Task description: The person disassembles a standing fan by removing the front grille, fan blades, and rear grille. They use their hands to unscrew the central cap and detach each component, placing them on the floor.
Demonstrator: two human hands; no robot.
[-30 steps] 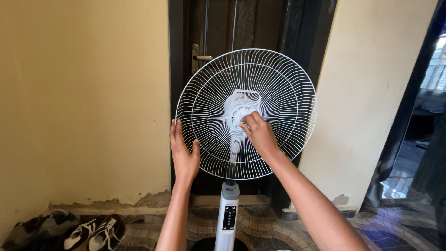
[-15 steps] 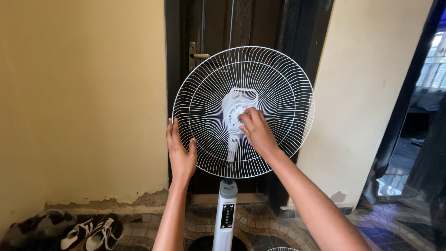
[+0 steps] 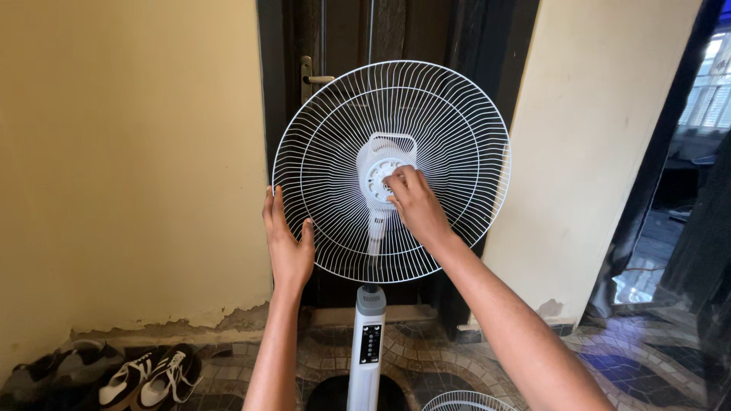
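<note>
At the bottom edge of the view, a second white wire grille [image 3: 466, 401] peeks in from the tiled floor [image 3: 640, 365], beside the dark round base of the fan. The white pedestal column [image 3: 367, 346] with its dark control panel rises between the person's two forearms. To the left, black-and-white shoes [image 3: 148, 375] lie against the foot of the yellow wall [image 3: 129, 152].

Further out, the left hand [image 3: 287, 245] lies open and spread against the lower left rim of the rear fan guard [image 3: 457, 137], fingers flat on the wire and thumb hooked over the edge. The right hand [image 3: 413, 204] reaches to the centre, fingertips pressed together in a pinch on the white hub [image 3: 377, 171] where the guard meets the motor; whether a separate nut is between them cannot be told.

Behind the guard stands a dark wooden door [image 3: 403, 34] with a metal handle [image 3: 312, 79].

A likely trouble: if the left hand slackens, the guard could turn with the hub or tilt on the column, and a small part pinched at the centre could slip and drop to the tiles.
</note>
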